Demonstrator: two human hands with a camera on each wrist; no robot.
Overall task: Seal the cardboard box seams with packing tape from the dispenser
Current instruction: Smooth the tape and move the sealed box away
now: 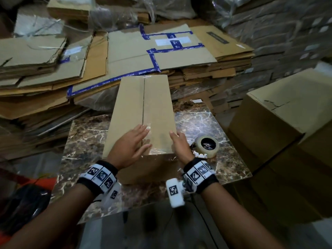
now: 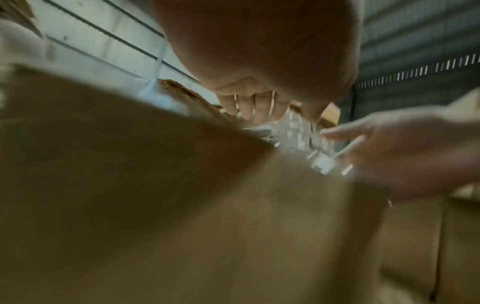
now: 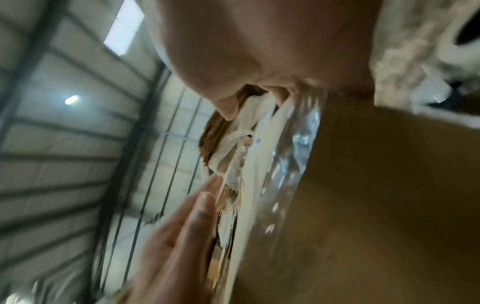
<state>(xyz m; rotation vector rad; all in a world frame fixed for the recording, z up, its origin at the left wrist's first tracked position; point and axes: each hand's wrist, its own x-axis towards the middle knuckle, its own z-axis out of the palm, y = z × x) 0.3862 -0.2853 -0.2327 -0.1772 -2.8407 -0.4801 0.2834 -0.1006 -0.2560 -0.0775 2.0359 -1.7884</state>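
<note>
Both flat, open hands — left (image 1: 132,147), right (image 1: 180,143) — are smoothing tape (image 1: 152,112) onto the box (image 1: 129,105); next, probably fetching the dispenser (image 1: 204,146) beside it.

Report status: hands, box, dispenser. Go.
Left hand flat on clear tape over the box seam. Right hand at box's right edge. Dispenser lying on table, untouched. Nothing blocking.

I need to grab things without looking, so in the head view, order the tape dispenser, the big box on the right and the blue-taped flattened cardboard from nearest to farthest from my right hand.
From the right hand:
1. Tape dispenser, just right of it on the marble table.
2. Big box, farther right, beside the table.
3. Blue-taped flattened cardboard, on the stack beyond the table.
</note>
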